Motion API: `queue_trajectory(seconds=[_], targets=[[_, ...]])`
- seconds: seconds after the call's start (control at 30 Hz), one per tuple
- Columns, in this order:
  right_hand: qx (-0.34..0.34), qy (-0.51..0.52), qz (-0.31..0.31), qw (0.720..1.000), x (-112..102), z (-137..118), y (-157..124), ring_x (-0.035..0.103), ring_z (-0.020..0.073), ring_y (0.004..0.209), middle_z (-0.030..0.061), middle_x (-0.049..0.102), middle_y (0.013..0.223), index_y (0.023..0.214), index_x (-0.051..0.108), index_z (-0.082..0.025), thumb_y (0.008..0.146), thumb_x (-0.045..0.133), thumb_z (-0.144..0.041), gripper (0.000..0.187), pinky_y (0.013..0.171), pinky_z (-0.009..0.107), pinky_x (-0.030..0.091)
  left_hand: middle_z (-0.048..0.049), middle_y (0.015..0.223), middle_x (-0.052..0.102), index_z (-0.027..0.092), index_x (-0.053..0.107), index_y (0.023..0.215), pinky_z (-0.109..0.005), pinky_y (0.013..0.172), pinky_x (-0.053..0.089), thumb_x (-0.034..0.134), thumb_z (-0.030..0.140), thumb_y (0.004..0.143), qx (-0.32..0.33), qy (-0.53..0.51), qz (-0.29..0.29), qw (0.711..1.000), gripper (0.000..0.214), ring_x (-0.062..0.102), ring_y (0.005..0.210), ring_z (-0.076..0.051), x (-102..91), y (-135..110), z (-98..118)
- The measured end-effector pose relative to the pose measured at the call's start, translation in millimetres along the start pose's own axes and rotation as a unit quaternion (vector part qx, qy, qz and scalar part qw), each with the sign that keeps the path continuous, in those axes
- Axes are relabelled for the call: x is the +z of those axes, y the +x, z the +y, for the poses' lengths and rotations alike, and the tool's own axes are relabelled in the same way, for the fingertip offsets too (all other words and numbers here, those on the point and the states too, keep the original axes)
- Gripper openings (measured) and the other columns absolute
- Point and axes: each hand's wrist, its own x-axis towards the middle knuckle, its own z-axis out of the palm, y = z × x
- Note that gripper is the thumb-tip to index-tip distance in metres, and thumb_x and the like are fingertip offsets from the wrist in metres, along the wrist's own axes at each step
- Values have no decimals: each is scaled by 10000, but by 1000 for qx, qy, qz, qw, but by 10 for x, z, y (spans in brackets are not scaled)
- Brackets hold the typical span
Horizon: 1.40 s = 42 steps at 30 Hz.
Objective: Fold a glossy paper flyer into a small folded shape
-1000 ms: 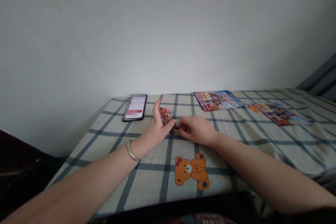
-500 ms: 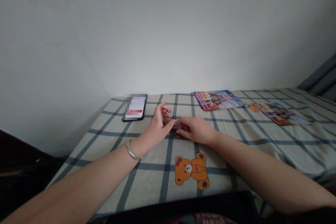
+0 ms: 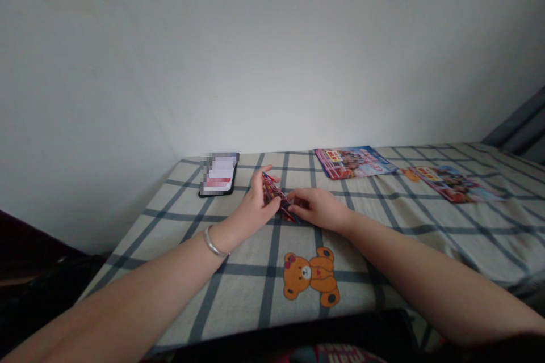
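Note:
A small folded flyer (image 3: 271, 187), printed in red, purple and white, is held slantwise over the checked cloth. My left hand (image 3: 255, 204), with a silver bangle at the wrist, is closed on it, the thumb pressing the near face and the fingers behind. At the flyer's lower right end, my right hand (image 3: 321, 207) pinches the edge with curled fingers. The hands partly cover the flyer, so how many layers it has does not show.
A phone (image 3: 220, 174) with a lit screen lies to the left. Colourful printed flyers (image 3: 355, 162) lie flat near the wall, and another flyer (image 3: 460, 184) rests farther right. The checked tablecloth (image 3: 238, 300) carries a printed bear in front of me. A pale wall (image 3: 272, 57) rises behind.
The flyer has turned slightly between my hands, and more of its lower right part shows. My right fingers have shifted a little; both arms stay nearly in place.

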Motion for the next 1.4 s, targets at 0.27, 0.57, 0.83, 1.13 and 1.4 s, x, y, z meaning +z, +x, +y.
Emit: queue_trajectory(seconds=[0.27,0.57,0.83,1.13,1.4], targets=[[27,-9,62,998,31,37,4,579,128,653,3,678,813,1173,578,-203,865,579,-237,310,604,239,379,-162,1447,417,194,144,1500,-473,1141,324,470,184,905,55,30,-83,995,679,451,1318,-253,-27,6,58],[46,4,76,996,-19,43,2,591,132,648,7,698,793,1054,621,-208,911,541,-283,180,605,243,389,-135,1477,420,183,338,1437,-472,1157,310,409,231,959,88,141,-78,983,486,382,1382,-243,-16,14,44],[42,112,62,991,22,95,10,618,122,647,4,716,822,1137,524,-199,908,551,-287,247,611,238,422,-97,1155,648,191,556,1198,-456,989,466,425,258,960,61,174,-63,981,279,603,1088,-253,-29,70,56],[42,127,68,989,50,137,13,609,123,648,-2,707,817,1150,477,-203,918,535,-293,256,617,246,418,-123,1272,589,187,474,1322,-487,1031,439,543,268,899,81,182,-95,975,436,549,1196,-287,-15,40,-36],[45,88,78,992,-15,150,4,613,118,686,25,695,967,1160,518,-209,890,570,-249,278,642,261,458,-73,1420,505,233,406,1415,-479,1138,353,439,139,912,96,119,-98,983,513,467,1317,-232,-38,76,-31]])
